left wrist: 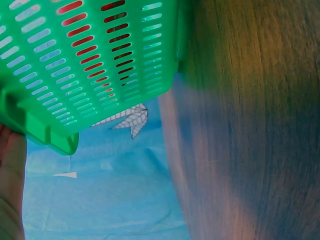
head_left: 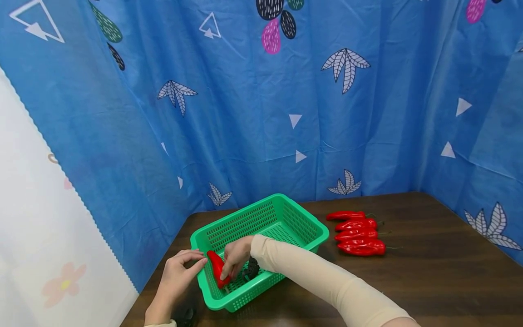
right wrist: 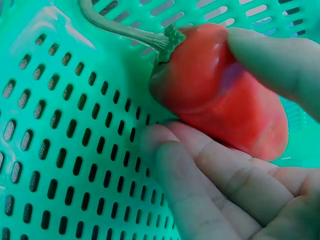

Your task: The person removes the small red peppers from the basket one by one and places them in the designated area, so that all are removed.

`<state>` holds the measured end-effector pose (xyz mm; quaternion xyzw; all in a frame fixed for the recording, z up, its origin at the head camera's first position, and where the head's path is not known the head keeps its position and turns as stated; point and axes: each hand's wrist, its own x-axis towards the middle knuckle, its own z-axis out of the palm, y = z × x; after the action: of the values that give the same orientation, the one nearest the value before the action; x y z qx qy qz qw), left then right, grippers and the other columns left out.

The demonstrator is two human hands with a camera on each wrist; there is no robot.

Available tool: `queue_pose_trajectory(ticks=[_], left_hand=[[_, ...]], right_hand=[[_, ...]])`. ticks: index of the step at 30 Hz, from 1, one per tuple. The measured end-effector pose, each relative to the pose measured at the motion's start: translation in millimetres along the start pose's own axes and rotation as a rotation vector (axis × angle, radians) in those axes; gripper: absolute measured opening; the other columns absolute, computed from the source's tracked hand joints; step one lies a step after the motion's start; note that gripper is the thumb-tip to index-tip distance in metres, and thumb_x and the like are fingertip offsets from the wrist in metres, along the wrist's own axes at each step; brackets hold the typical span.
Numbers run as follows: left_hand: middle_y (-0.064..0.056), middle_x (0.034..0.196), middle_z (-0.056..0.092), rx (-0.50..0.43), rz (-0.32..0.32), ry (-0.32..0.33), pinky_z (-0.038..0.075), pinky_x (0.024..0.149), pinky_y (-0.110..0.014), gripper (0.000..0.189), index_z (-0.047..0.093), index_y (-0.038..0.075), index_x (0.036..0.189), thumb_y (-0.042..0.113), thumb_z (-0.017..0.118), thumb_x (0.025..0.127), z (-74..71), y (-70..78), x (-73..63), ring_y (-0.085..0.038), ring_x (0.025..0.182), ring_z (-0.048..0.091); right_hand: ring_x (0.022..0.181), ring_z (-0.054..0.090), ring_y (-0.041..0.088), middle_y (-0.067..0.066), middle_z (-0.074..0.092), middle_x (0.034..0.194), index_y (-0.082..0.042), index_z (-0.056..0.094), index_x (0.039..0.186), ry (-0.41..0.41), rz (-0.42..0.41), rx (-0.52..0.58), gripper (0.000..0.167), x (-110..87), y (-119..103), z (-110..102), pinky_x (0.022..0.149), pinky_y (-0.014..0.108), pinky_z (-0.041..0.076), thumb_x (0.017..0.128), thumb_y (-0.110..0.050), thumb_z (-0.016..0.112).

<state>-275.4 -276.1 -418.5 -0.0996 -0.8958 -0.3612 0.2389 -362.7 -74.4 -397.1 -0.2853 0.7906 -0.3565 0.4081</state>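
My right hand (head_left: 237, 256) reaches down into the green plastic basket (head_left: 316, 231) and holds a red pepper (head_left: 216, 265). In the right wrist view, the thumb lies along one side of the pepper (right wrist: 200, 75) with fingers beneath it. Its green stem (right wrist: 125, 31) points away from the hand, near the perforated basket wall (right wrist: 75, 145). At the basket's left rim my left hand (head_left: 180, 272) rests with its fingertips and thumb on the edge. Only a strip of that hand (left wrist: 11, 175) shows in the left wrist view, against the rim.
Several red peppers (head_left: 359, 234) lie in a column on the dark wooden table (head_left: 429, 272), right of the basket. A blue patterned curtain (head_left: 253, 113) hangs behind the table. A white cloth (head_left: 49, 227) hangs at the left. Small dark devices sit at both wrists.
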Motion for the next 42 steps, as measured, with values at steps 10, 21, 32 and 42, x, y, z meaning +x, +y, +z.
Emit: queue_pose_trajectory(ticks=[10,21,32,42], left_hand=[[0.001,0.099,0.077,-0.012,0.009,0.001,0.058,0.085,-0.026,0.006,0.081,0.019,0.085,0.017,0.084,0.081,0.1,-1.6,0.1,0.003,0.100,0.065],[0.002,0.098,0.077,-0.003,0.024,0.010,0.057,0.084,-0.022,0.005,0.081,0.019,0.085,0.018,0.084,0.082,1.1,-3.0,0.6,0.000,0.100,0.067],[0.003,0.099,0.077,-0.027,0.019,0.002,0.056,0.083,-0.021,0.005,0.081,0.019,0.086,0.020,0.084,0.082,0.8,-0.4,-0.8,-0.017,0.101,0.070],[0.002,0.100,0.077,-0.009,-0.003,0.003,0.057,0.084,-0.021,0.004,0.081,0.018,0.085,0.017,0.084,0.082,1.8,-1.6,0.2,-0.019,0.103,0.071]], right_hand=[[0.088,0.073,0.026,0.010,0.074,0.087,0.000,0.070,0.087,0.045,-0.037,0.048,0.017,-0.4,-2.0,3.2,0.085,0.037,0.061,0.092,-0.015,0.074],[0.072,0.070,0.018,0.008,0.071,0.085,-0.001,0.070,0.087,0.064,-0.075,0.031,0.011,4.6,0.3,1.5,0.081,0.035,0.062,0.089,-0.010,0.075],[0.069,0.065,0.014,0.007,0.070,0.084,0.001,0.070,0.090,0.041,-0.091,0.045,0.003,9.1,2.8,-0.5,0.079,0.033,0.062,0.089,-0.001,0.072],[0.073,0.063,0.012,0.004,0.068,0.086,-0.002,0.069,0.091,0.084,-0.088,-0.020,0.004,9.7,5.2,-3.0,0.077,0.029,0.061,0.088,0.000,0.070]])
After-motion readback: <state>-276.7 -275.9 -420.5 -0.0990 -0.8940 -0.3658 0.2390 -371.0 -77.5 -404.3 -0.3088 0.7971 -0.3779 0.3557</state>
